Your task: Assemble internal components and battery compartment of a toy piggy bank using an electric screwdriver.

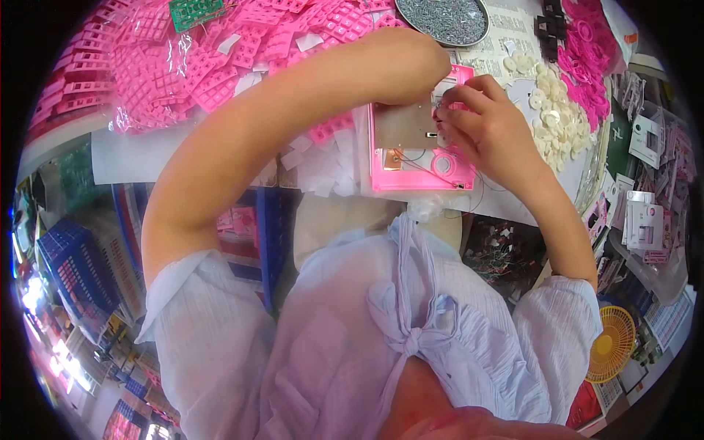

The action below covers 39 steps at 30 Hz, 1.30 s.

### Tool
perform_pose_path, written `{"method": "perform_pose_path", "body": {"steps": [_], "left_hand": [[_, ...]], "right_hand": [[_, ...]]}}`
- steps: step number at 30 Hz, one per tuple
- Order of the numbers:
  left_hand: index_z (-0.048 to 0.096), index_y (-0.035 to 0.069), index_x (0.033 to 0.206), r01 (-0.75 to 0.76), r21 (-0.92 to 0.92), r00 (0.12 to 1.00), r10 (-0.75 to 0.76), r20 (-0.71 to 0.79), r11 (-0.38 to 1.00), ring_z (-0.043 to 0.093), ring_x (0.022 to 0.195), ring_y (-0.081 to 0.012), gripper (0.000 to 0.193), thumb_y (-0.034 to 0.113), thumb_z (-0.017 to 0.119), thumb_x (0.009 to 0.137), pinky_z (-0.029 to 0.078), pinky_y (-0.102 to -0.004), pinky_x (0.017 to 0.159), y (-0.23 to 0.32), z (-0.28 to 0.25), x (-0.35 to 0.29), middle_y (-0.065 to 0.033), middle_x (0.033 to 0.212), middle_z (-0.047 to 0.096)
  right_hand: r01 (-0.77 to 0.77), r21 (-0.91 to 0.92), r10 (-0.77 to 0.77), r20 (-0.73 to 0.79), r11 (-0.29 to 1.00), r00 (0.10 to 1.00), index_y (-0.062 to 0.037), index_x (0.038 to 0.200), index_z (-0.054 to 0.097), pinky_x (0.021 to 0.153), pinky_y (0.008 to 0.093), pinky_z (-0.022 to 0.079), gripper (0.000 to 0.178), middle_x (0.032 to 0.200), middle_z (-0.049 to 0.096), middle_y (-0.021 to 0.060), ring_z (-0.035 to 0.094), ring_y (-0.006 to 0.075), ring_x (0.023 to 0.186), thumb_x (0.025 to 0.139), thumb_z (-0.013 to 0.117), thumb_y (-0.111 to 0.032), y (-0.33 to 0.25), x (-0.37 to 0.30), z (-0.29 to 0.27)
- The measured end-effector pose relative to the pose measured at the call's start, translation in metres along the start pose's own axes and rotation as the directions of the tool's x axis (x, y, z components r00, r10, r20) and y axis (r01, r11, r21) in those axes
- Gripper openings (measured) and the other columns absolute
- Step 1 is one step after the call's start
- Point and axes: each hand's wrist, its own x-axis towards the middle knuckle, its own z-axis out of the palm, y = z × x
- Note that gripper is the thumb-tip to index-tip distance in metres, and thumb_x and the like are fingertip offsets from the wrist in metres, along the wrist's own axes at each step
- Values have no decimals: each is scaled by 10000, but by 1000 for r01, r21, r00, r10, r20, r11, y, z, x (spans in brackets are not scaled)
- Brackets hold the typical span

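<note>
A pink plastic housing (383,180) lies on the table before me, with a flat grey-brown plate (402,130) set in it. Below the plate, thin wires run beside a round pink ring (443,163) and a small copper-coloured piece (392,159). My left hand (416,64) reaches across the housing's upper part, wrist bent, its fingers hidden from view. At the plate's right edge, my right hand (485,126) has its fingers bent and drawn together. Whatever lies between those fingertips is too small to make out.
Pink keypad-like parts (242,51) are heaped at the far left, with a green circuit board (195,12) on top. A round dish of small metal screws (446,20) stands beyond my hands. White discs (561,110), magenta cords (587,55) and black parts (550,29) lie right.
</note>
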Motion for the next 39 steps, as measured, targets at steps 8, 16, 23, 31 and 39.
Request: {"method": "perform_pose_path", "body": {"steps": [8,16,23,31,39], "left_hand": [[708,48,1045,2,-5,1000,-2,-2,1000,718,909,-376,220,134,600,874,563,-496,773,14,-8,-3,-189,953,729],[705,31,1020,-39,-139,985,14,-174,990,708,919,-356,189,93,640,853,552,-455,786,7,4,-3,-191,977,727],[699,2,991,-117,-508,708,-287,-646,853,680,840,-222,130,77,685,886,532,-335,768,0,0,-66,-101,917,726],[701,-20,1000,29,-578,617,-470,-631,815,630,812,-131,120,33,713,894,503,-269,762,-7,18,-129,-61,893,708],[720,41,951,352,-248,512,-408,-756,902,701,814,-289,163,173,714,855,536,-394,737,-64,-16,-124,-117,845,717]], "right_hand": [[-75,131,93,-142,989,985,-41,998,727,840,424,533,178,1030,685,68,602,304,989,833,719,-108,3,-9,10],[-137,-103,131,-64,985,989,-39,1072,688,853,422,510,246,1057,652,82,596,304,979,835,690,-106,-19,-1,13],[-95,266,81,60,959,995,-78,1076,760,923,399,528,288,1120,698,73,607,292,1078,812,648,-46,25,-13,-5],[-2,-2,2,164,1000,986,-43,1037,737,871,409,552,341,1107,672,82,608,309,1056,705,709,27,3,-1,-12],[-151,293,82,234,944,969,-27,1062,750,874,367,523,309,1120,640,119,627,283,1038,774,674,55,28,12,-21]]}}
